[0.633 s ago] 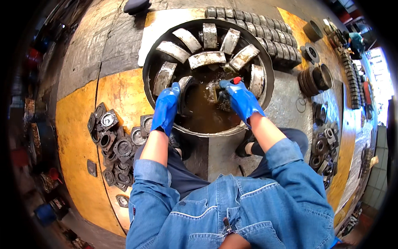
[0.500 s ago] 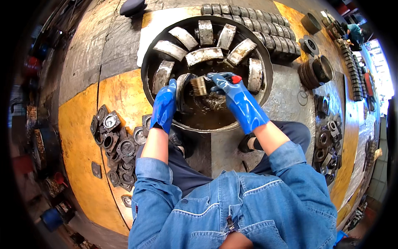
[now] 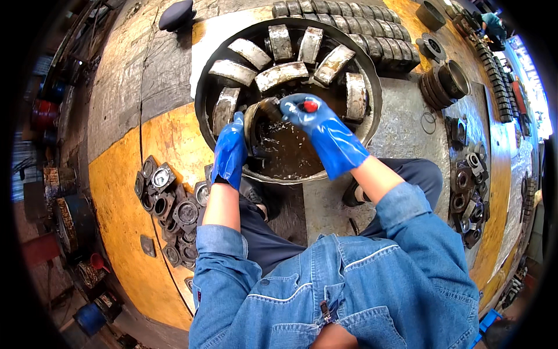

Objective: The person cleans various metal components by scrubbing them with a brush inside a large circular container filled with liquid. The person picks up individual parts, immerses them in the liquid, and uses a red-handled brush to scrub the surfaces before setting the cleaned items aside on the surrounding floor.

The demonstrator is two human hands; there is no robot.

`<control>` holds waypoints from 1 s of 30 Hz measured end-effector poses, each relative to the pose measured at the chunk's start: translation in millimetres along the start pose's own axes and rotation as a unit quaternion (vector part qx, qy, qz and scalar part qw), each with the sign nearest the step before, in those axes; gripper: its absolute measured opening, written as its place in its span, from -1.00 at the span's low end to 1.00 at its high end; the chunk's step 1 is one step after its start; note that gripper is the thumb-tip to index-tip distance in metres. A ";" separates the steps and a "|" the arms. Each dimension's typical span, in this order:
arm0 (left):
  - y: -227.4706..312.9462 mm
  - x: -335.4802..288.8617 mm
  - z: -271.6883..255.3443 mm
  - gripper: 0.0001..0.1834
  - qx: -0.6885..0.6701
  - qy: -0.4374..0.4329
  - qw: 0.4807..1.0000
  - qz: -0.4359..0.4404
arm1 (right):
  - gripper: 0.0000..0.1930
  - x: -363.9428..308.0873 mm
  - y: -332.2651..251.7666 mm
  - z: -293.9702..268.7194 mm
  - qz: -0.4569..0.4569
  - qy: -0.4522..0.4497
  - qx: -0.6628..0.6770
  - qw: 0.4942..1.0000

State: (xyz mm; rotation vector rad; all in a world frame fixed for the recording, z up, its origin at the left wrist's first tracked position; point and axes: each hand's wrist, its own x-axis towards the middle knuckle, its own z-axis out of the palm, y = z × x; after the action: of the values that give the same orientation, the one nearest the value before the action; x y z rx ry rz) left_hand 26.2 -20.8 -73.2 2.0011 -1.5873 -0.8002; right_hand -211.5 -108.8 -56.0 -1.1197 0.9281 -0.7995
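Both my hands wear blue rubber gloves over a large round basin of murky brown liquid. My left hand grips a thick, curved metal ring by its left side, standing on edge at the basin's near left. In my closed right hand is a brush; the red end of its handle shows above the glove. Its bristles are at the ring's upper edge, partly hidden and blurred. Several similar pale, worn metal rings stand in the liquid around the far side of the basin.
Rows of dark metal rings lie behind the basin. Flanged metal parts are heaped at left, with more parts at right. Dark cylinders and a dark cap stand farther off. A person is at the far right.
My right hand has moved slightly left and turned, bringing the brush from over the liquid to the ring's upper edge. My left hand stays on the ring. The view has shifted slightly.
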 end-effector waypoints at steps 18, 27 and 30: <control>19.8 -14.8 -16.7 -0.60 0.164 0.045 0.985 0.036 | -0.62 -21.8 24.6 -29.9 0.163 0.186 0.085 0.965; 23.0 -13.0 -12.6 -0.49 0.047 0.047 0.997 0.037 | -0.69 -2.6 -4.0 26.6 0.166 0.176 0.314 0.918; -27.4 -5.2 -11.2 -0.44 -0.075 0.062 0.995 0.032 | -0.69 -42.1 -17.8 64.9 0.107 0.068 0.266 0.956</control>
State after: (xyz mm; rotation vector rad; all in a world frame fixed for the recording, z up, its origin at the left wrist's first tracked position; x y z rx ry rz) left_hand 52.4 -9.6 -82.6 1.8471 -1.4693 -0.7319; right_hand -170.8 -51.2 -19.6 -0.4912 0.8604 -0.8865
